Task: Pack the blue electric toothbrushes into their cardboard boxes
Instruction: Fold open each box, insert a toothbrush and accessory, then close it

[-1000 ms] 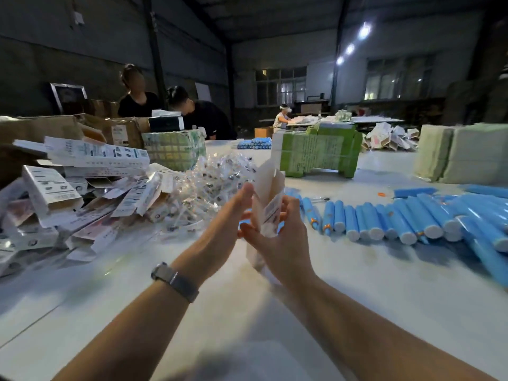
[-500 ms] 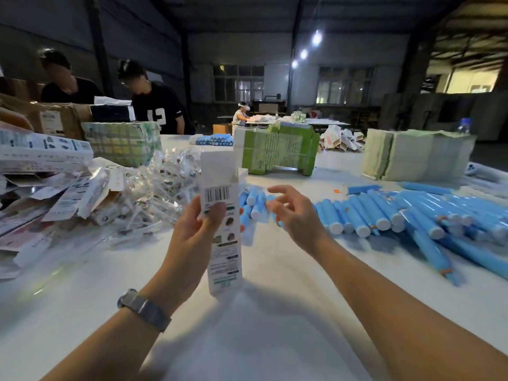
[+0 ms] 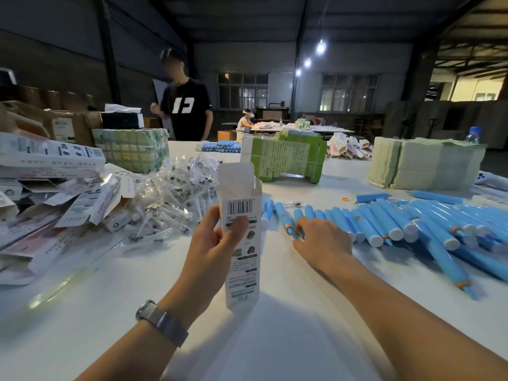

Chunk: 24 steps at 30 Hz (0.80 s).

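A dim warehouse hall surrounds the broad white worktop (image 3: pixel 288 320), smooth and faintly glossy. The left hand (image 3: pixel 211 243) grips an upright cardboard box (image 3: pixel 240 237), thin printed card with its top flap open. The right hand (image 3: pixel 320 240) rests with fingers curling onto a blue toothbrush (image 3: pixel 286 222) at the near end of the row of toothbrushes (image 3: pixel 398 226), smooth round plastic cylinders. They likely roll, so pinching one firmly and feeding it in straight should avoid creasing the mouth. Crinkly clear packets (image 3: pixel 170 199) lie left.
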Tool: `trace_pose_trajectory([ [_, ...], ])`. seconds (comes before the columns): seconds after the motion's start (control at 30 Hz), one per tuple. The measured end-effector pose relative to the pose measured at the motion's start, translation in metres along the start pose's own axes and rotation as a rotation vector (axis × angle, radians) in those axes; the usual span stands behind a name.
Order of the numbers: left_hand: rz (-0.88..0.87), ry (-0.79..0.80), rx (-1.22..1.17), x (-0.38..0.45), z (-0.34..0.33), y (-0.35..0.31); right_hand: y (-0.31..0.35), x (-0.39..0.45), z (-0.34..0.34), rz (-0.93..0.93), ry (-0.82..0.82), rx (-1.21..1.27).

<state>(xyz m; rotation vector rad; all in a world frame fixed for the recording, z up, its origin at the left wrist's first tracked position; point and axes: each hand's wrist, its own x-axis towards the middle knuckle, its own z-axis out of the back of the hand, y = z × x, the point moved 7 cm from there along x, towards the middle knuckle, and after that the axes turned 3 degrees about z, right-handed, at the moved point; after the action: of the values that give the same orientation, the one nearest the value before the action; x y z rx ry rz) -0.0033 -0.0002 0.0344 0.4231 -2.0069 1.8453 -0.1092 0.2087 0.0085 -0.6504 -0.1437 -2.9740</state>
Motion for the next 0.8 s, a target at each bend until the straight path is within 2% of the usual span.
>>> trace_pose_trajectory([
  [0.13, -0.012, -0.013, 0.011, -0.001, -0.001, -0.001, -0.002, -0.001, 0.009, -0.015, -0.138, 0.053],
  [0.27, -0.027, -0.021, 0.029, -0.001, 0.000, -0.002, -0.002, -0.002, 0.048, 0.026, -0.453, 0.297],
  [0.37, -0.065, -0.059, 0.028, -0.001, 0.000, -0.005, -0.001, -0.003, 0.094, 0.078, -0.660, 0.643],
  [0.47, -0.103, -0.101, 0.069, -0.001, 0.003, -0.008, 0.001, -0.006, 0.142, 0.028, -0.791, 1.074],
  [0.53, -0.120, -0.121, 0.102, -0.001, 0.005, -0.010, 0.007, -0.009, 0.168, -0.002, -0.815, 1.390],
  [0.63, -0.155, -0.139, 0.160, -0.003, 0.006, -0.012, 0.021, -0.015, 0.189, 0.068, -0.755, 1.780],
  [0.73, -0.173, -0.124, 0.208, -0.005, 0.001, -0.014, 0.034, -0.023, 0.197, 0.099, -0.704, 1.796],
  [0.8, -0.178, -0.114, 0.243, -0.007, -0.002, -0.015, 0.041, -0.030, 0.204, 0.151, -0.761, 1.534],
])
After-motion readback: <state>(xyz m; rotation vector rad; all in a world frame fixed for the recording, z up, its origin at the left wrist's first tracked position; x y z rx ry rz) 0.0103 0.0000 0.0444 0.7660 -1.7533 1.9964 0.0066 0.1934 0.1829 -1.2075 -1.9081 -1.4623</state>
